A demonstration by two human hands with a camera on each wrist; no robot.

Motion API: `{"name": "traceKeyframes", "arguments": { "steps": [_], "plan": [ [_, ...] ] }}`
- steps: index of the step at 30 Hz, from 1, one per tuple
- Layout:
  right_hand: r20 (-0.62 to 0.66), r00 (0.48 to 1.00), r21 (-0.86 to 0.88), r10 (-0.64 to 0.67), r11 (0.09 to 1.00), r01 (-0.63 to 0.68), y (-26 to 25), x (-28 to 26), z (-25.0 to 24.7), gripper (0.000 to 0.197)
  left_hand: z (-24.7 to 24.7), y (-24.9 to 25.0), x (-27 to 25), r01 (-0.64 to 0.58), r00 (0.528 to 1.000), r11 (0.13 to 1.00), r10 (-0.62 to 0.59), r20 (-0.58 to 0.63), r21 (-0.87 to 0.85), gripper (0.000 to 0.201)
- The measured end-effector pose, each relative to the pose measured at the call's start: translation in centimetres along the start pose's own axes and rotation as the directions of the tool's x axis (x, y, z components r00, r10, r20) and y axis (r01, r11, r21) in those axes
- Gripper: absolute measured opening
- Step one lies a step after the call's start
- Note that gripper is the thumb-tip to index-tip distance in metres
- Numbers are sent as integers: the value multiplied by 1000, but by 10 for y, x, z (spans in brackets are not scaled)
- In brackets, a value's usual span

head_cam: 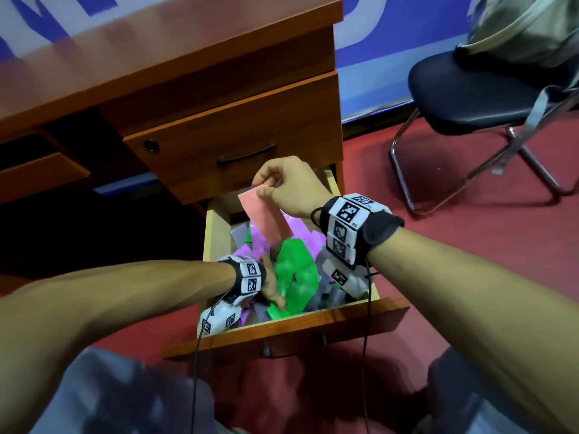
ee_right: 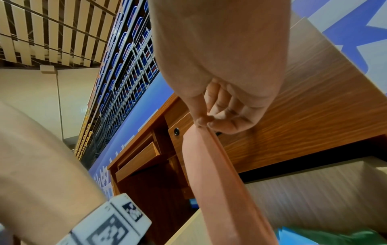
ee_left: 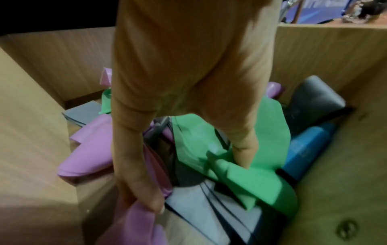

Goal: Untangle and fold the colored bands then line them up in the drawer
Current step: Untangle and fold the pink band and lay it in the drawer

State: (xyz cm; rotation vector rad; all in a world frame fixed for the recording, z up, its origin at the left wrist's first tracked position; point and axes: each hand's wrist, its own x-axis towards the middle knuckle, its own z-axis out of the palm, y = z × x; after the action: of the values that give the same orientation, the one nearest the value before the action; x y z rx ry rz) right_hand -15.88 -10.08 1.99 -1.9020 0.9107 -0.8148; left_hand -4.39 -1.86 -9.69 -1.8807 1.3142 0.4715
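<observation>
The open wooden drawer (head_cam: 313, 317) holds a tangle of bands: green (head_cam: 297, 274), purple (head_cam: 300, 227) and grey (head_cam: 326, 296). My right hand (head_cam: 266, 189) is raised above the drawer's back. It pinches the top end of a pink band (head_cam: 266, 220) between thumb and fingers (ee_right: 230, 126), and the pink band (ee_right: 209, 174) hangs down into the pile. My left hand (head_cam: 274, 292) is down inside the drawer near its front. Its fingers (ee_left: 144, 190) hook a purple band (ee_left: 90, 154) while the thumb presses on the green band (ee_left: 268, 132).
A shut upper drawer with a black handle (head_cam: 247, 156) overhangs the back of the open one. A blue object (ee_left: 307, 149) and a grey band (ee_left: 314, 99) lie by the drawer wall (ee_left: 41, 132). A black chair (head_cam: 470, 95) stands to the right on red carpet.
</observation>
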Motion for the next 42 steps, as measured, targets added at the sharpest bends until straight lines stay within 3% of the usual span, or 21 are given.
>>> {"name": "traceKeyframes", "arguments": {
  "steps": [2,4,6,8,9,11,15,17,20,22,23,24,26,28,30,32,33,35,38,42],
  "plan": [
    [0,1000,-3,7,1000,-7,1,1,1,16,6,-1,12,-9,1000,1000,8,-23,-5,139],
    [3,1000,-6,10,1000,-10,3,2,2,16,8,-5,21,-36,999,998,37,27,-59,127],
    [5,1000,-2,15,1000,-15,3,2,3,15,8,-9,23,-61,993,967,83,82,-246,95],
    [6,1000,-6,19,1000,-19,3,2,4,15,10,-13,30,-47,998,945,58,24,-324,98],
    [8,1000,-9,21,1000,-21,3,1,5,16,10,-15,30,-50,999,952,41,-36,-302,110],
    [11,1000,-23,21,1000,-21,2,1,5,16,14,-25,37,-95,988,971,65,-137,-220,111],
    [5,1000,-26,26,999,-26,3,2,3,14,13,-44,48,-232,955,961,194,-225,-152,50],
    [-8,1000,-14,26,1000,-26,4,3,2,13,0,-50,54,-280,933,943,222,-282,-183,45],
    [-28,999,-10,20,1000,-20,3,6,1,12,-45,-60,62,-366,882,838,174,-438,-405,31],
    [-53,999,-7,10,1000,-10,3,7,-1,12,-72,-72,73,-471,815,676,86,-574,-567,18],
    [-68,998,-8,8,1000,-9,3,8,-3,12,-79,-78,77,-488,788,637,28,-615,-597,20],
    [-82,997,-11,11,1000,-11,3,8,-4,12,-81,-79,75,-498,790,645,60,-611,-580,23],
    [-102,995,-18,13,1000,-14,4,8,-5,12,-78,-71,63,-468,825,764,197,-530,-445,28],
    [-108,994,-25,13,1000,-16,5,8,-6,13,-67,-57,44,-353,886,912,255,-387,-207,50],
    [-114,993,-31,18,999,-22,6,9,-7,13,-55,-48,28,-323,885,946,290,-365,-32,62],
    [-123,992,-39,21,999,-26,6,9,-10,13,-42,-39,21,-381,828,914,405,-387,141,69],
    [-124,992,-40,21,999,-26,6,9,-11,12,-37,-35,20,-412,820,889,458,-342,200,75],
    [-115,993,-39,21,999,-25,7,9,-12,12,-28,-27,20,-452,854,864,491,-170,222,102],
    [-106,994,-38,22,999,-26,8,9,-10,12,-13,-15,18,-437,898,853,433,83,285,140],
    [-92,996,-38,19,999,-23,7,10,-9,13,9,-3,18,-435,879,711,468,90,552,143]
  ]
}}
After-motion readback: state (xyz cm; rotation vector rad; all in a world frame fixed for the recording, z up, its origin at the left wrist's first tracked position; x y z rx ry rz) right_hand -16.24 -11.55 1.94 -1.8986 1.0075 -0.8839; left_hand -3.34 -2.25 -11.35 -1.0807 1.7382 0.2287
